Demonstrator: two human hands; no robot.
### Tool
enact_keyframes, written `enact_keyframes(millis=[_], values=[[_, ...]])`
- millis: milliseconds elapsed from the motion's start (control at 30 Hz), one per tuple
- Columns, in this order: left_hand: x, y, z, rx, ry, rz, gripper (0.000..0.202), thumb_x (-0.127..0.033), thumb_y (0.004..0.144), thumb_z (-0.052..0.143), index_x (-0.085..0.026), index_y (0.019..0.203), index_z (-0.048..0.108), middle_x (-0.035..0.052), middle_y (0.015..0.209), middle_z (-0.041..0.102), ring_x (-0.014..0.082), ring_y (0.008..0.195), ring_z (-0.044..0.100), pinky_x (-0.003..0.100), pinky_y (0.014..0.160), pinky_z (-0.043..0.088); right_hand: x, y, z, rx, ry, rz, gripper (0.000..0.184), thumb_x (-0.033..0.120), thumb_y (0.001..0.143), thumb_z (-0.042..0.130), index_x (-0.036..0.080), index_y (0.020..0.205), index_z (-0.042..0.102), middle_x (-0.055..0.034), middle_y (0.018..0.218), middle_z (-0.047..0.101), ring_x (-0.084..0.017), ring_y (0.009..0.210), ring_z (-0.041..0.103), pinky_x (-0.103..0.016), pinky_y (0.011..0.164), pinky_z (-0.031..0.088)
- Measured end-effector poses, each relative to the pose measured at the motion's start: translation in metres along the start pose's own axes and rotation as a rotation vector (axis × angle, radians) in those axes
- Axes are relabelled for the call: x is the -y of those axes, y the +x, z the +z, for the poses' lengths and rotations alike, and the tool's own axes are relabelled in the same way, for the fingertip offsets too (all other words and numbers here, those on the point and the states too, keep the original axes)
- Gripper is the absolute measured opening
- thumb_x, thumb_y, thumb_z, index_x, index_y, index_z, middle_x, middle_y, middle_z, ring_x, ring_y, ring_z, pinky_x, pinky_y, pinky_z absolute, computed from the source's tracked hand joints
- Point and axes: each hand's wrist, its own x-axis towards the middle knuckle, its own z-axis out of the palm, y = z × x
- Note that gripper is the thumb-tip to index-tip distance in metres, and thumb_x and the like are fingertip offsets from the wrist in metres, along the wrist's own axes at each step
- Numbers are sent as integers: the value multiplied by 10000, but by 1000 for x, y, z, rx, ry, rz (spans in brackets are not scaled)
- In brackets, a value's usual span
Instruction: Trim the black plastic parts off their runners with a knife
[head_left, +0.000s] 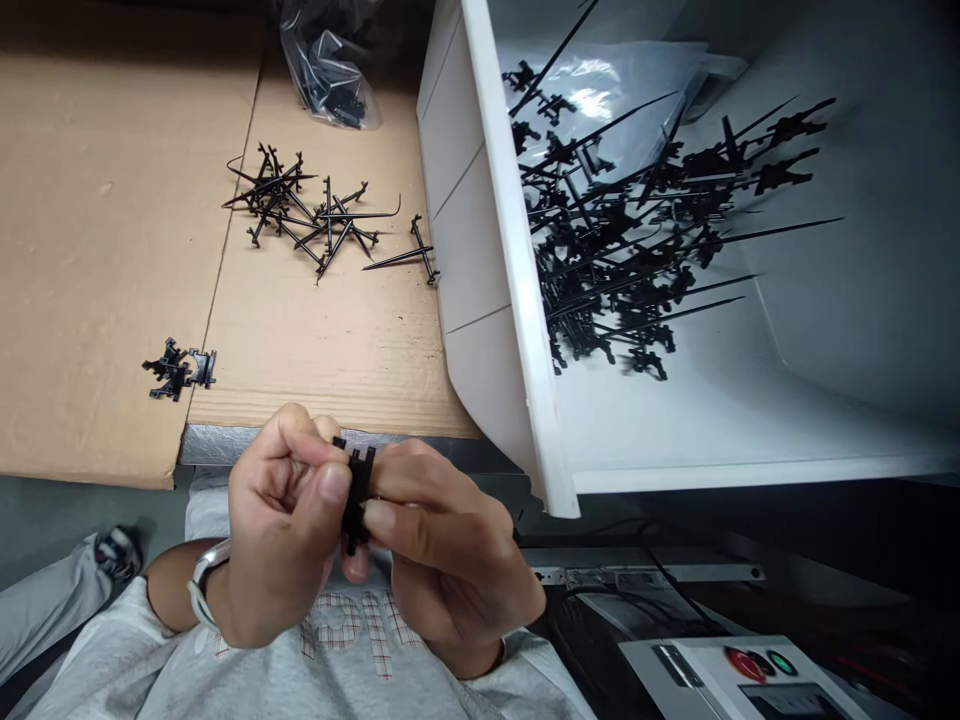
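Both hands meet low in the middle of the view, pinching one small black plastic clip [357, 492] between thumbs and fingers. My left hand [281, 525] grips its left side, and a watch sits on that wrist. My right hand [450, 555] grips its right side. On the cardboard [97, 200] ahead lies a loose pile of black cable-tie parts [315, 215]. Two small black clips [180, 370] lie apart at the left.
A white bin [495, 260] at the right holds several black cable ties [637, 230] and a clear plastic bag. Another plastic bag of black parts [330, 70] lies at the back. A control box with red and green buttons [757, 665] sits low right.
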Motion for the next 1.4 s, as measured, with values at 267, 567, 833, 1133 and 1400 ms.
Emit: enact_keyframes(millis=[267,567,833,1133,1400], values=[[0,-4,-5,32,-15,53,299,-291,917,827,-203,753,593,-94,580,581,-5,234,317,101,272,283,3,-2,-9,108,47,47,272,67,1050,510,216,1228,651,-10,906,724,-97,624,638,-250,633,550],[-2,-7,-7,-4,63,41,344,-323,902,844,-202,727,575,-81,578,576,22,252,414,108,295,367,-1,-5,3,-22,68,-6,327,73,1058,472,215,1279,667,-17,884,728,-104,566,598,-271,561,484],[-1,-8,-6,-57,117,79,396,-360,874,867,-211,694,547,-87,547,528,34,257,400,116,285,354,-2,1,3,-25,65,-38,284,41,1008,494,184,1182,666,-13,797,692,-132,618,643,-276,562,493],[0,-4,-3,-1,-6,-3,379,-333,881,857,-204,690,557,-104,552,521,-15,241,234,97,268,250,-1,-1,4,-21,43,4,254,68,1041,502,212,1161,673,-19,841,724,-129,609,652,-280,570,504],[1,-2,-2,81,-9,57,365,-307,946,788,-205,727,514,-119,544,474,-20,251,196,99,277,266,3,-1,6,-49,45,14,222,76,1045,510,205,1128,671,23,804,671,-83,555,574,-239,575,484]])
